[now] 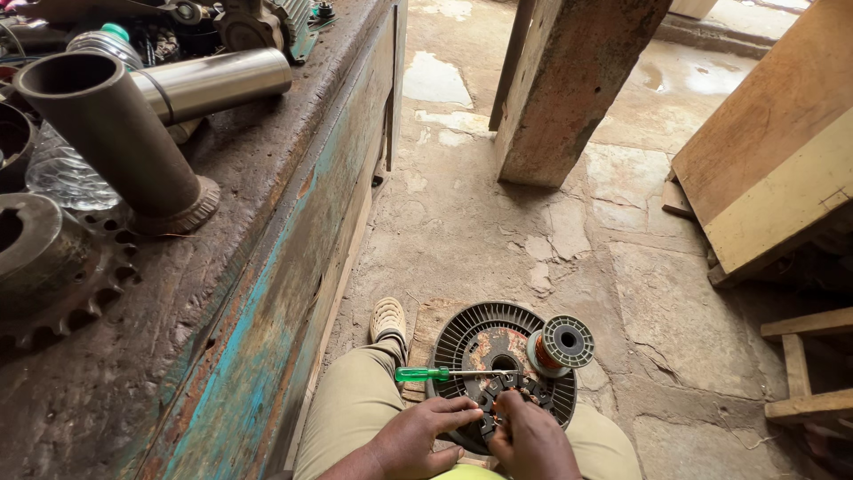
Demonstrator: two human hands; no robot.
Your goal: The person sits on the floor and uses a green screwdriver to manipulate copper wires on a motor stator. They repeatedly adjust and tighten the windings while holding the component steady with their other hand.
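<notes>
Left hand (425, 434): was laid palm-down, fingers spread, on the near rim of the round black ribbed motor disc (462, 342).
Right hand (531, 437): was curled, fingertips pinched on the black toothed core piece (502, 391).
Disc: was rested on the lap.
Green-handled screwdriver (425, 374): was laid across the disc.
Copper wire spool (560, 345): was stood on the disc's far-right edge.

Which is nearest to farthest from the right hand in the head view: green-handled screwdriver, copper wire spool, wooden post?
From the right hand:
1. Green-handled screwdriver, just above-left, lying across the round slotted part on the lap.
2. Copper wire spool, up and slightly right, on that part's rim. These first two are nearly level.
3. Wooden post, far ahead, standing on the stone floor.
</notes>
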